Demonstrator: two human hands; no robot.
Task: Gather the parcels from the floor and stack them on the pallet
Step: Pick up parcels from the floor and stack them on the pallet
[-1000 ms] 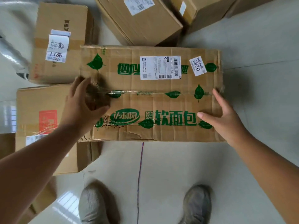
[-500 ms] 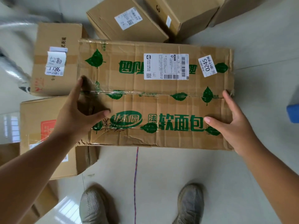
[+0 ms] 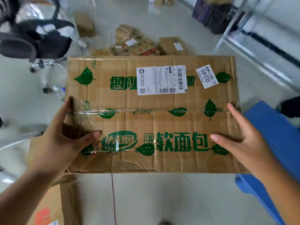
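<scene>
Left hand [image 3: 65,140] is clamped on the left end of the bread carton [image 3: 151,114], thumb on top, fingers round the edge. Carton is held lifted above the floor [image 3: 162,197], contents unseen since it is taped shut. Right hand [image 3: 243,143] is gripping the right end the same way. Blue pallet [image 3: 274,135] is just right of the carton. Risk: creased, soft cardboard could buckle and slip from the side-only hold.

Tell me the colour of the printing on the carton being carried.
Green lettering and leaf shapes on the brown carton, clearest in the head view.
</scene>
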